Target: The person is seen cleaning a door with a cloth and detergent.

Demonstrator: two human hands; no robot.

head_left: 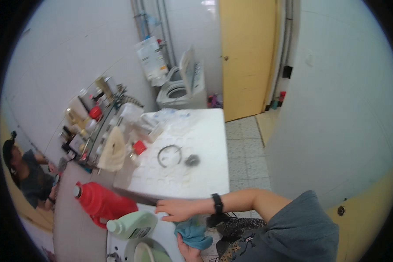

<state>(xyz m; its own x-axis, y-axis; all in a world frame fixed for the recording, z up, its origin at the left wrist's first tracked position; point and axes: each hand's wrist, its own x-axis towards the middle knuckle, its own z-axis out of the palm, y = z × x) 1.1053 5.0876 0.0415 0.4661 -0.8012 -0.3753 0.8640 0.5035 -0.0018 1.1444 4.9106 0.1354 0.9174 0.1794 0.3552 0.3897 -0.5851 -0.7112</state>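
My left hand (187,250), at the lower edge, is closed on a crumpled blue cloth (193,235) beside the white sink's edge. My right hand (175,209), with a dark band on its wrist, rests at the rim of the white sink (167,238). Its fingers are stretched out and appear to hold nothing. Left of it stands a pale green jug-like bottle (133,225) with a light cap. Behind that is a large red bottle (107,203) with a handle. A pale green container (150,252) sits in the basin, partly cut off by the lower edge.
Beyond the sink is a white top (205,144) bearing a dark ring, a grey scrubber-like clump (191,160) and plastic bags. A wall shelf (100,131) crowded with bottles and a mirror (30,174) are on the left. A lidded washing machine (183,89) and yellow door (246,56) stand farther back.
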